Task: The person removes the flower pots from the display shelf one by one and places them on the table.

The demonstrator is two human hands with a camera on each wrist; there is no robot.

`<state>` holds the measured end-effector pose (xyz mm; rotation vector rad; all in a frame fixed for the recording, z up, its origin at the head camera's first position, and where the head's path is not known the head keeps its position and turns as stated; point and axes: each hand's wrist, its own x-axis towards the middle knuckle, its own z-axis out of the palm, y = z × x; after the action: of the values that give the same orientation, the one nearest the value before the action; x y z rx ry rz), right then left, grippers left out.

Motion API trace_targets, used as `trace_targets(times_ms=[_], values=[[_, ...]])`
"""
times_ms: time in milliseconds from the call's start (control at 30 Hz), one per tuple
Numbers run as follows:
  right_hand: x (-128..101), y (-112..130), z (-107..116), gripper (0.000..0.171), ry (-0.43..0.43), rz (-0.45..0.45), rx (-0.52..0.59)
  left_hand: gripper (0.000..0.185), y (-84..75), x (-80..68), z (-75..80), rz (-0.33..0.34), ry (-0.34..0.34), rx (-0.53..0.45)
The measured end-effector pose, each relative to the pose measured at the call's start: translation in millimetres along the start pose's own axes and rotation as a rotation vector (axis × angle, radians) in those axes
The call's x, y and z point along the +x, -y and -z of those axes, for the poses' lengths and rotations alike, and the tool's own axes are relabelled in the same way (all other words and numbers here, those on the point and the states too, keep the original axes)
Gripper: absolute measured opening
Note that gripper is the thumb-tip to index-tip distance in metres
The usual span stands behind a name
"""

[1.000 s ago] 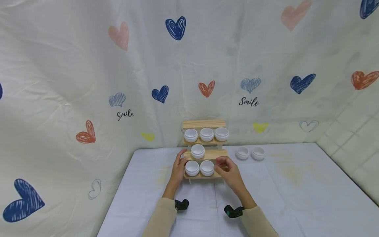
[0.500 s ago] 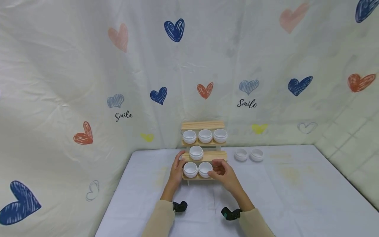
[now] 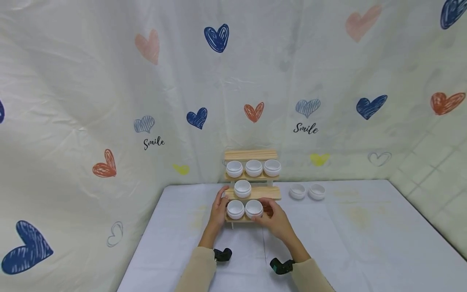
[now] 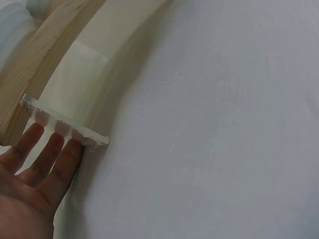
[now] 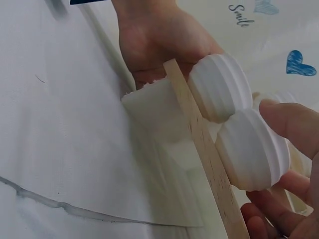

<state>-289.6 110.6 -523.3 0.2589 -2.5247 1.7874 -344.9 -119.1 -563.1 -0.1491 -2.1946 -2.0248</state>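
A tiered wooden stand (image 3: 257,192) holds several small white bowls. My left hand (image 3: 217,211) rests at the stand's left side, and in the left wrist view its extended fingers (image 4: 62,162) press against the white side panel (image 4: 65,121). With thumb and fingers my right hand (image 3: 276,221) pinches the right-hand bowl (image 3: 253,209) on the lowest shelf; the right wrist view shows the thumb at the rim of this ridged bowl (image 5: 249,152). Beside it, on the same shelf, sits another bowl (image 3: 235,209). A single bowl (image 3: 242,188) stands on the middle shelf's left end.
Three bowls (image 3: 253,168) line the upper shelf. Two more white bowls (image 3: 297,191) stand on the white-covered table (image 3: 339,239), right of the stand. A heart-print curtain (image 3: 175,73) hangs close behind the table.
My right hand has moved left from the shelf's right end, and its fingers have closed round the right-hand lowest bowl. The left hand stays at the stand's side.
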Motion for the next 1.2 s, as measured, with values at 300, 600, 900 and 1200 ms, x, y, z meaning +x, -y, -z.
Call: trace_targets(times_ms=[300, 600, 900, 1200], values=[[-2, 2, 2, 0.069, -0.012, -0.004, -0.055, 0.043, -1.2, 1.7, -0.1, 0.044, 0.031, -0.036], [-2, 2, 0, 0.069, -0.017, -0.004, -0.100, 0.042, -1.9, -0.4, -0.1, 0.036, 0.024, 0.001], [0, 3, -5, 0.069, -0.053, 0.013, -0.125, 0.043, -4.9, -1.2, 1.9, 0.027, 0.025, -0.003], [0, 1, -7, 0.066, -0.070, 0.033, -0.141, 0.045, -12.9, -3.6, 4.9, 0.063, 0.064, -0.025]])
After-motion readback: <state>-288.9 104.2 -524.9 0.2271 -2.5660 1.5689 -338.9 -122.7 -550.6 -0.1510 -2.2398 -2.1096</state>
